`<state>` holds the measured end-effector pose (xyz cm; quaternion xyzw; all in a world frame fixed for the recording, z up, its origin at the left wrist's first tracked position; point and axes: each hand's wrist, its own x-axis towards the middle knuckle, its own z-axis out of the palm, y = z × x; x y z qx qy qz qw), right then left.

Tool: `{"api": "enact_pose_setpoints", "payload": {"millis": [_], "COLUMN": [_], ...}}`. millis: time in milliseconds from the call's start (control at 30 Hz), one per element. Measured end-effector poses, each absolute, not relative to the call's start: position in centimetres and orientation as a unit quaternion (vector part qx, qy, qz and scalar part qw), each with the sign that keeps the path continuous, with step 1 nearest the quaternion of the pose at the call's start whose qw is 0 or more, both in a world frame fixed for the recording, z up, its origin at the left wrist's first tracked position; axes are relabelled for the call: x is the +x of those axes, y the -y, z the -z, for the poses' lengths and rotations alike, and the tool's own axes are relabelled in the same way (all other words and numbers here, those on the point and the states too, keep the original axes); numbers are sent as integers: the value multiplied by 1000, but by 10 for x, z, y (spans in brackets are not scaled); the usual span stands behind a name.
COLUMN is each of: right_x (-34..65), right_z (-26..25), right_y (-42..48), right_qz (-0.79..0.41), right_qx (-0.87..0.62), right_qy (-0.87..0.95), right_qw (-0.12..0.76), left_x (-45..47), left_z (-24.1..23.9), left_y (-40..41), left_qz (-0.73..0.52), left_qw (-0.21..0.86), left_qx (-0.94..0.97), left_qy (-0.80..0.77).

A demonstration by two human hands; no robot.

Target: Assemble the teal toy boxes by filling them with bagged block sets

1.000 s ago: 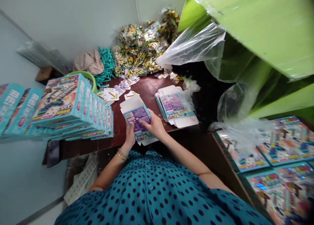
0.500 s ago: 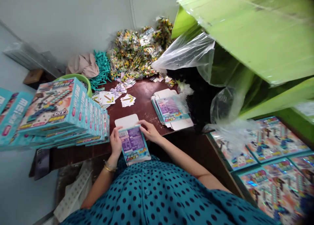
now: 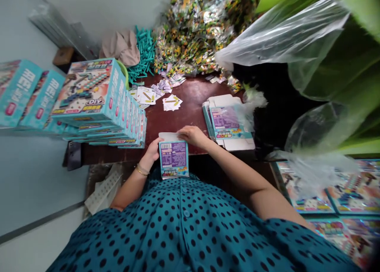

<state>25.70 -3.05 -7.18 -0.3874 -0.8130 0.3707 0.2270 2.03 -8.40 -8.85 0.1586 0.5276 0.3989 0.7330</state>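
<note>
A small printed cardboard box point(image 3: 174, 160), purple and teal with a barcode, stands upright against my body at the table's front edge. My left hand point(image 3: 152, 152) grips its left side, fingers mostly behind it. My right hand point(image 3: 192, 136) is closed at the top right corner, pinching the white end flap. Its fingertips are partly hidden. To the right lies a stack of flat cartons point(image 3: 230, 123) of the same print, with white flaps sticking out.
Finished-looking teal boxes point(image 3: 89, 90) are piled at the left. Behind are printed cards point(image 3: 172, 102), teal plastic pieces point(image 3: 145, 52) and a heap of bagged parts point(image 3: 192, 34). Clear plastic film point(image 3: 285, 38) hangs at the right, above more boxes point(image 3: 353, 185) in a carton.
The camera view has shifted. My right hand has moved from the box's right edge onto the top flap, and the box now stands more upright. My left hand keeps its hold.
</note>
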Motion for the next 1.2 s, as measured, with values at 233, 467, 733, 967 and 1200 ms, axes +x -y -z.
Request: {"api": "enact_pose_setpoints", "payload": {"millis": [233,467,733,967,1200], "right_x": [246,249,267,250,255], "right_z": [59,65,81,96,15], "right_y": [60,54,83,102,88], "right_qz": [-541,-527,-532,-531,-434], "right_qx": [-372,-386,-404,-417,-441], "right_qy": [707,713,658,629,666], "right_qw": [262,255,347,386,416], "left_x": [32,39,5,22,27], "left_z": [82,85,95,104,56], "left_y": [97,114,126,134,84], "left_qz": [-453,-542,-505,-534,-577], "left_qw": [708,571,349,345,296], "left_qx": [260,372,583,568,552], "left_qy": [-476,-491,-533,-523,-523]}}
